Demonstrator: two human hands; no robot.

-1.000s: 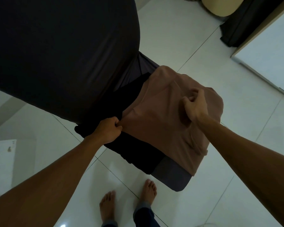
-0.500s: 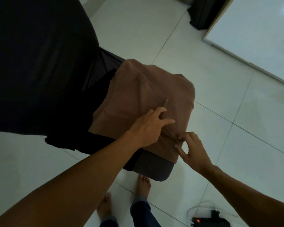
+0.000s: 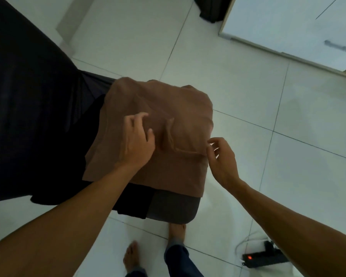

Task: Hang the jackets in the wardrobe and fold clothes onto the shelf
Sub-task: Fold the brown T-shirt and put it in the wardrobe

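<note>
Left hand (image 3: 137, 144), right hand (image 3: 221, 158) on brown garment (image 3: 168, 108).

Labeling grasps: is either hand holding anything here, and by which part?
Left hand rests on top of the brown garment, fingers loosely curled, no clear grip. Right hand is at its right edge; whether it pinches the fabric cannot be told.

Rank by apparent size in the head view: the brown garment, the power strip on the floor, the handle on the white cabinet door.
1. brown garment, by far the largest.
2. power strip, partly hidden by the right arm.
3. cabinet handle, smallest, though it lies farther from the camera, so its true size against the strip is unsure.
</note>
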